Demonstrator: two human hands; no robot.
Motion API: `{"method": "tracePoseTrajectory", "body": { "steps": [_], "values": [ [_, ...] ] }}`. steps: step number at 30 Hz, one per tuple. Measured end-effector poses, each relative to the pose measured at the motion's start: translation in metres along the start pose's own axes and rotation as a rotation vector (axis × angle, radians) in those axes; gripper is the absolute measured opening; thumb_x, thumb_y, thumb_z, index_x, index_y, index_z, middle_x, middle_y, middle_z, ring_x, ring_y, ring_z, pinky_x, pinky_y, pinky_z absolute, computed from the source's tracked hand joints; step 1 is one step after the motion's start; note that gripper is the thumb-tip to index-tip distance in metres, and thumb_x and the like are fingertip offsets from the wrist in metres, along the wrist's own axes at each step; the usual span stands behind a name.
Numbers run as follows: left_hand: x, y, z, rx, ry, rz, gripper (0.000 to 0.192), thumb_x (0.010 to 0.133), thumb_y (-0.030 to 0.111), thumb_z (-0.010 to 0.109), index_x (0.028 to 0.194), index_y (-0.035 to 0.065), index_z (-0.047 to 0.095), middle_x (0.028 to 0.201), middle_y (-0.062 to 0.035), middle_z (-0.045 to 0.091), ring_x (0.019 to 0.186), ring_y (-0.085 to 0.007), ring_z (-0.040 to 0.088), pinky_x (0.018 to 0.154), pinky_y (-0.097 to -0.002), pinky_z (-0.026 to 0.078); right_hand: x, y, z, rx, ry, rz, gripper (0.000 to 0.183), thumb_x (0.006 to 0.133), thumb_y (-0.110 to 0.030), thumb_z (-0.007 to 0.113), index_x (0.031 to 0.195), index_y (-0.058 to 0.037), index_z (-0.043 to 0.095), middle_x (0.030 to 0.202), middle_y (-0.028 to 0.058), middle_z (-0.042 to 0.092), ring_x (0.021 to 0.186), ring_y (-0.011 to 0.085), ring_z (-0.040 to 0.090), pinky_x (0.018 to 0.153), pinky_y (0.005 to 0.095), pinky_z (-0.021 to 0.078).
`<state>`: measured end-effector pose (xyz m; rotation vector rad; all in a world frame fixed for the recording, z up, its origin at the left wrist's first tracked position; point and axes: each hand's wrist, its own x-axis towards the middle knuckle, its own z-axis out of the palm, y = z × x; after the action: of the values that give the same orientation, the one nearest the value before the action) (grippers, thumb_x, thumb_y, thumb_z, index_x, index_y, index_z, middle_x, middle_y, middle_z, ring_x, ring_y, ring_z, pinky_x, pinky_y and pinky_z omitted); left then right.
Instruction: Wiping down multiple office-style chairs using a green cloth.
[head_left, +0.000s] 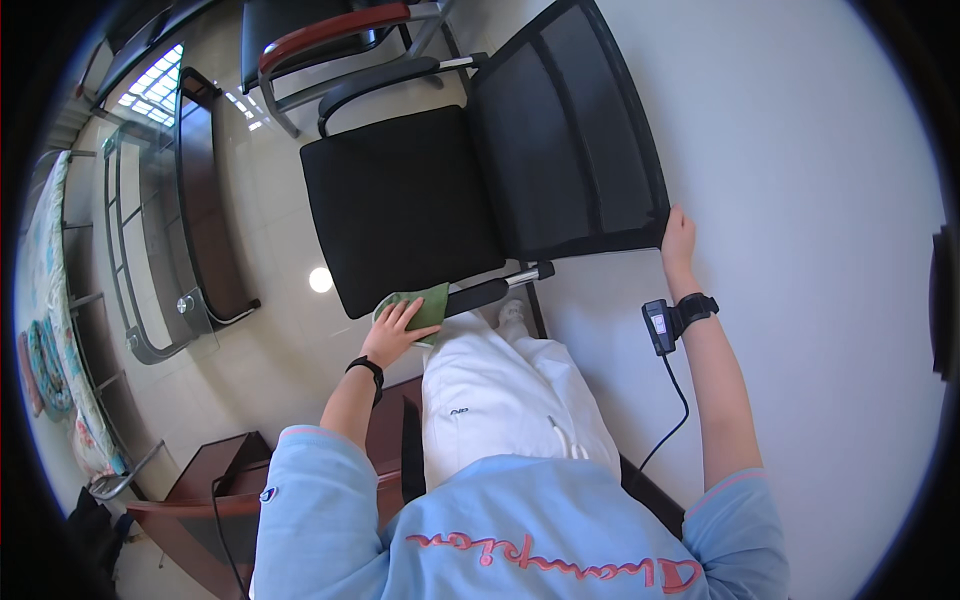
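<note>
Before me stands a black office armchair (397, 210) with a padded seat and a mesh backrest (559, 135). My left hand (395, 330) lies over a green cloth (429, 311), pressing it around the front end of the near armrest (478, 298). The thumb and fingers are spread across the cloth, and the armrest end beneath is hidden. At the backrest's upper near corner, my right hand (679, 241) grips the frame edge; some of its fingers are out of sight behind the mesh.
A white wall (810, 187) rises close on the right. Beyond the chair stands another armchair with a red-brown armrest (330, 34). To the left are a glass-topped table (150, 187) and a bed (64, 300). A cable (684, 416) hangs from the device on my right wrist.
</note>
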<state>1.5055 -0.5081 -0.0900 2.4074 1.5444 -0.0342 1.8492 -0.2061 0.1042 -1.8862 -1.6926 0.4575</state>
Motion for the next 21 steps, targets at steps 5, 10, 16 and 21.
{"method": "tracePoseTrajectory", "body": {
  "steps": [5, 10, 16, 21],
  "values": [
    [-0.004, -0.001, -0.009, -0.048, -0.057, -0.014, 0.06, 0.079, 0.017, 0.05, 0.129, 0.0442, 0.032, 0.14, -0.0073, 0.022, 0.126, -0.0272, 0.029, 0.103, -0.0387, 0.027, 0.001, -0.003, -0.004, -0.028, 0.007, -0.01, 0.048, 0.087, -0.031, 0.038, 0.059, 0.007, 0.04, 0.047, 0.0111, 0.039, 0.049, 0.0157, 0.038, 0.049, 0.0375, 0.0317],
    [-0.022, -0.002, -0.007, -0.055, -0.089, -0.064, 0.063, 0.073, 0.016, 0.06, 0.127, 0.0401, 0.038, 0.14, -0.0087, 0.021, 0.129, -0.0276, 0.024, 0.103, -0.0383, 0.026, -0.003, -0.012, -0.003, -0.008, 0.002, 0.008, 0.045, 0.087, -0.03, 0.038, 0.062, 0.008, 0.044, 0.049, 0.0157, 0.044, 0.049, 0.0202, 0.04, 0.051, 0.0388, 0.0338],
    [-0.069, -0.01, 0.0, -0.202, -0.211, -0.259, 0.062, 0.075, 0.016, 0.056, 0.13, 0.035, 0.034, 0.14, -0.0106, 0.022, 0.125, -0.0268, 0.03, 0.1, -0.0387, 0.03, 0.001, -0.007, -0.004, -0.018, 0.034, -0.025, 0.045, 0.086, -0.029, 0.038, 0.061, 0.0077, 0.044, 0.049, 0.0191, 0.042, 0.046, 0.0238, 0.038, 0.049, 0.0398, 0.0326],
    [-0.143, -0.028, 0.071, -0.822, -0.004, -0.848, 0.048, 0.083, 0.019, 0.039, 0.131, 0.0151, 0.034, 0.125, -0.0195, 0.042, 0.105, -0.0318, 0.05, 0.087, -0.0354, 0.042, -0.001, -0.017, 0.005, 0.033, 0.023, -0.023, 0.045, 0.086, -0.029, 0.038, 0.061, 0.0079, 0.043, 0.049, 0.0201, 0.042, 0.045, 0.0246, 0.038, 0.048, 0.0408, 0.032]
  ]
}}
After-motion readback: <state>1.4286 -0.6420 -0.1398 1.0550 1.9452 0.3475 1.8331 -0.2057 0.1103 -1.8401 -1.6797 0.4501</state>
